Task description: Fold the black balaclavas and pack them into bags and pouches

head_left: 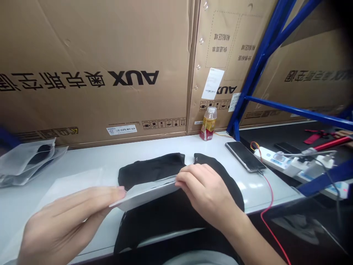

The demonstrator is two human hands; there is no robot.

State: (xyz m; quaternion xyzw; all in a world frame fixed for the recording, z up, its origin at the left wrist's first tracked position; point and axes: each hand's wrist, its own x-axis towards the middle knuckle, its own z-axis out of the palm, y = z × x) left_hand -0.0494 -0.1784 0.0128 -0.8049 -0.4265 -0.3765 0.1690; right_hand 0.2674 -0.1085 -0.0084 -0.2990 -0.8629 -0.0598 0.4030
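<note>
White table (93, 158), black cloth (165, 217) on it — left hand (66, 221), right hand (205, 189), both pinching a white sheet (149, 194)

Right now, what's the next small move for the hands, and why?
Probably lower the thin white sheet toward the black garment: the left hand and right hand grip its opposite ends, and in this view it crosses in front of the garment, which lies spread on the white tabletop.

Warehouse-like workspace: large cardboard cartons (96, 40) with upside-down AUX lettering fill the upper frame behind a white desk (91, 154); blue metal racking (254, 73) stands at right.
</note>
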